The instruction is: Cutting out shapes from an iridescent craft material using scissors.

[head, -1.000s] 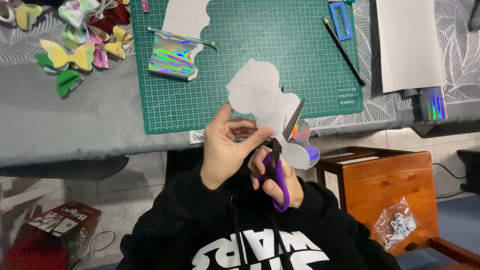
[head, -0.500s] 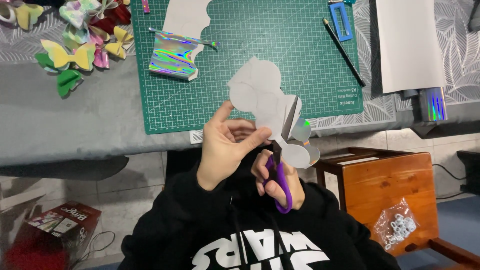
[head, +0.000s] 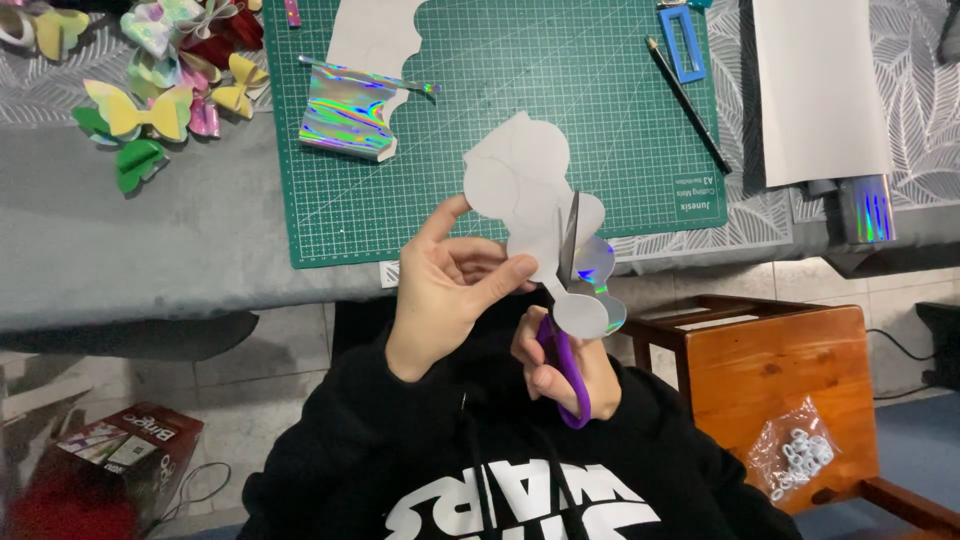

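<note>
My left hand (head: 450, 290) pinches a lobed, pale grey cut-out sheet (head: 525, 185) with a holographic back, holding it up over the near edge of the green cutting mat (head: 480, 110). My right hand (head: 565, 370) grips purple-handled scissors (head: 568, 300), whose blades point up into the sheet's right side. Rounded lobes of the sheet hang around the blades, showing rainbow foil at their edges.
On the mat lie a curled holographic strip (head: 350, 110), a pale sheet scrap (head: 375, 35), a pencil (head: 688, 88) and a blue clip (head: 682, 42). Coloured bows (head: 160, 70) sit at the far left. A white sheet (head: 815, 90) lies right. A wooden stool (head: 790, 380) holds a bag of rings (head: 795, 455).
The sheet has turned slightly in my left hand and the scissor blades have moved further up into it. Both hands stay in about the same place.
</note>
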